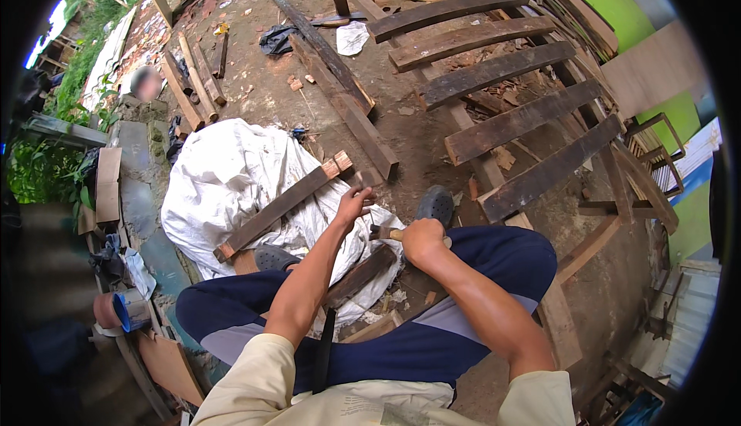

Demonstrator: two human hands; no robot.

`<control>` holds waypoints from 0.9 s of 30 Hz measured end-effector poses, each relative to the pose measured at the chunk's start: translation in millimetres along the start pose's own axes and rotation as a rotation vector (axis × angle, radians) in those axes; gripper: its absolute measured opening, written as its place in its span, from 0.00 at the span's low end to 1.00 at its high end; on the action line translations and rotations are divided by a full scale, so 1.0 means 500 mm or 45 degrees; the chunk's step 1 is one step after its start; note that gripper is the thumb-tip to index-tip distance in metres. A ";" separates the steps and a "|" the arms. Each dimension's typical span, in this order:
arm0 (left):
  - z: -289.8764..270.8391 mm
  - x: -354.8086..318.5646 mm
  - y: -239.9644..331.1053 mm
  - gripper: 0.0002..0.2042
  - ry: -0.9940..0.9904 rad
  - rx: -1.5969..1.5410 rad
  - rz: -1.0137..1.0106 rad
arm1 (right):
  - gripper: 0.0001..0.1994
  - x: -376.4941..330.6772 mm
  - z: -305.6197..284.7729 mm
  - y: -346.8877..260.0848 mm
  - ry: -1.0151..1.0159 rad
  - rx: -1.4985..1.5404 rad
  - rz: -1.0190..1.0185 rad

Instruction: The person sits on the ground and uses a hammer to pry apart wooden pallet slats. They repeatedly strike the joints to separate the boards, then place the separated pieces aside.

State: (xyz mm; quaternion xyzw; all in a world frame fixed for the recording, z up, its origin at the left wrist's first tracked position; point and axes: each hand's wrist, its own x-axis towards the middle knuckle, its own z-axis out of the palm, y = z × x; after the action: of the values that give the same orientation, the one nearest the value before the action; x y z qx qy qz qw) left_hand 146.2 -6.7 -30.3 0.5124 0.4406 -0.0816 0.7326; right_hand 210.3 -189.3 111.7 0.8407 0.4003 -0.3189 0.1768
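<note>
My right hand (425, 241) is wrapped round the wooden handle of a hammer (378, 232), whose dark head points left between my knees. My left hand (354, 204) is ahead of it, fingers pinched together; what they hold is too small and blurred to name. Just beyond the left fingers is the notched, pale end of a dark wooden bar (279, 208), which lies slantwise over a white sack (220, 165). A shorter dark wood block (361, 275) rests on the sack's near edge, between my legs.
Curved dark slats (494, 85) lie in a row across long beams at the right. Two long planks (347, 109) lie on the dirt ahead, beside a black plastic bag (278, 40). Sticks (199, 79) are at the far left, near a low block wall (137, 194).
</note>
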 end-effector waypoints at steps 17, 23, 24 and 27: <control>-0.211 0.245 0.019 0.25 0.814 1.542 0.556 | 0.07 -0.015 -0.047 -0.009 -0.132 0.106 -0.046; -0.254 0.311 0.041 0.19 0.468 1.159 0.534 | 0.08 -0.003 -0.055 -0.009 -0.165 0.156 0.009; -0.249 0.312 0.039 0.16 0.508 1.148 0.566 | 0.07 0.000 -0.059 -0.009 -0.169 0.149 0.009; -0.250 0.317 0.046 0.15 0.516 0.962 0.423 | 0.07 0.011 -0.061 -0.007 -0.171 0.125 0.005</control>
State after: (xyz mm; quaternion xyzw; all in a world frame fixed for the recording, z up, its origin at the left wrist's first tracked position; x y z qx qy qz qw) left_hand 184.1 159.4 -141.3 0.8130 0.4261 -0.0161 0.3965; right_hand 222.5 -167.2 130.4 0.8260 0.3697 -0.3933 0.1626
